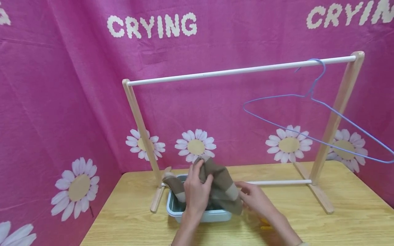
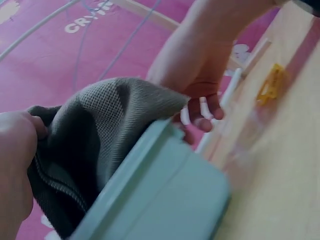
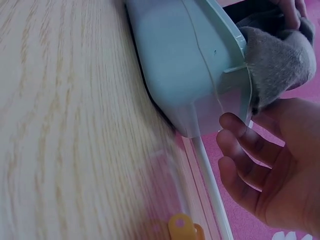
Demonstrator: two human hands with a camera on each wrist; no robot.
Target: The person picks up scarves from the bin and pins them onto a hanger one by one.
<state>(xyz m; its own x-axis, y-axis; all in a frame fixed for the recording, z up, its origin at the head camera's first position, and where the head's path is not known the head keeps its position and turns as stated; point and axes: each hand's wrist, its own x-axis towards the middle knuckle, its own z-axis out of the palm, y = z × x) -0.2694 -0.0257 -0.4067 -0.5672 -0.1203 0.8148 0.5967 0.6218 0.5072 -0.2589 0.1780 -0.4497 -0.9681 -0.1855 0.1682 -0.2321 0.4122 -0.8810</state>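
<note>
A crumpled brown, grey and beige cloth (image 1: 218, 177) hangs partly out of a pale blue-green plastic tub (image 1: 212, 216). My left hand (image 1: 197, 188) grips the cloth's upper part above the tub. In the left wrist view, the cloth (image 2: 117, 107) shows a coarse weave and a dark inner side with a ridged seam. At the cloth's lower right edge is my right hand (image 1: 255, 198), its fingers loosely bent and spread. The right wrist view shows the right hand (image 3: 280, 175) beside the tub's corner, close against the cloth; its thumb is partly hidden.
A wooden stand with a white rail (image 1: 240, 71) rises behind the tub. Toward its right end hangs a blue wire hanger (image 1: 312, 97). Yellow plastic clips (image 2: 271, 85) lie on the wooden table (image 1: 129, 218) near my right forearm. A pink flowered curtain (image 1: 215, 112) encloses the back and left.
</note>
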